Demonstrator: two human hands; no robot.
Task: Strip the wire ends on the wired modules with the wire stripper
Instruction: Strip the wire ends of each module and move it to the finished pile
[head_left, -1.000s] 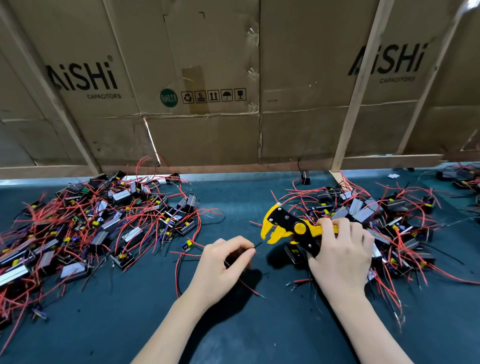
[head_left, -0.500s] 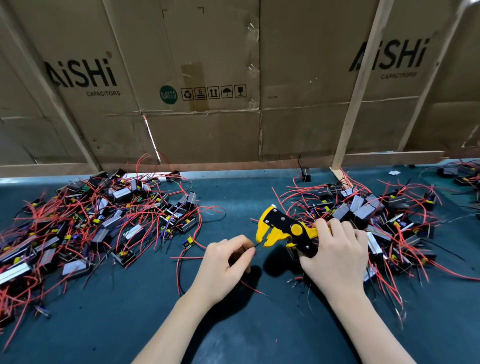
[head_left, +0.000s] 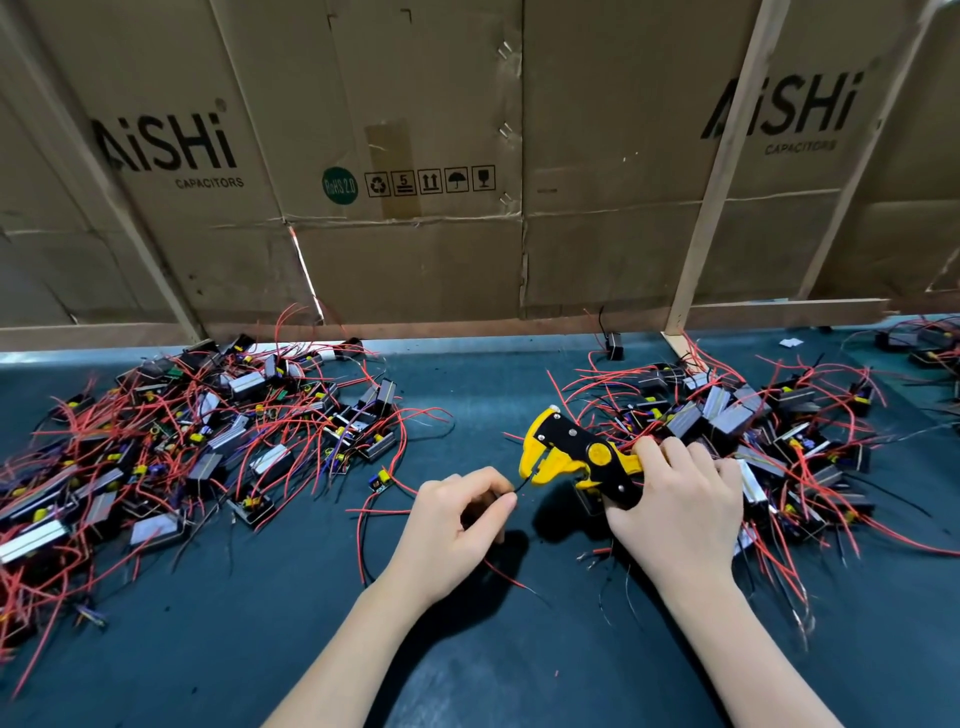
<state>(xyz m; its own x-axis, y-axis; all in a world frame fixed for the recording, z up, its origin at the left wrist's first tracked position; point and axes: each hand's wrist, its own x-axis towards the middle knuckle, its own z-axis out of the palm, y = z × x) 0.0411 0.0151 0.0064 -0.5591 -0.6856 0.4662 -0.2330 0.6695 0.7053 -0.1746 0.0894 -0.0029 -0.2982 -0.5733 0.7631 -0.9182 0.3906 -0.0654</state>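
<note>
1. a dark teal mat (head_left: 467, 649) covers the work surface, and flattened cardboard sheets (head_left: 415, 156) printed "aishi capacitors" stand behind it, braced by pale wooden battens (head_left: 711, 182).
2. a big tangle of wired modules with red leads, the left pile (head_left: 171, 441), lies on the mat's left side; a second heap, the right pile (head_left: 769, 431), sits on the right just behind the right hand, and one lone module (head_left: 614, 345) rests by the cardboard's foot.
3. the left hand (head_left: 457, 525) has its fingers curled, with thumb and forefinger pinching a thin black wire (head_left: 521, 479) whose tip reaches the front of the tool's yellow head; whether a module sits in the palm cannot be told.
4. the right hand (head_left: 675, 499) is wrapped around the handles of the yellow and black wire stripper (head_left: 576, 454), which is held between the two piles with its head pointing left.
5. compared with a second ago, the wire tip was short of the stripper; now it meets the head, and the tool's jaws look more closed than they did then.
</note>
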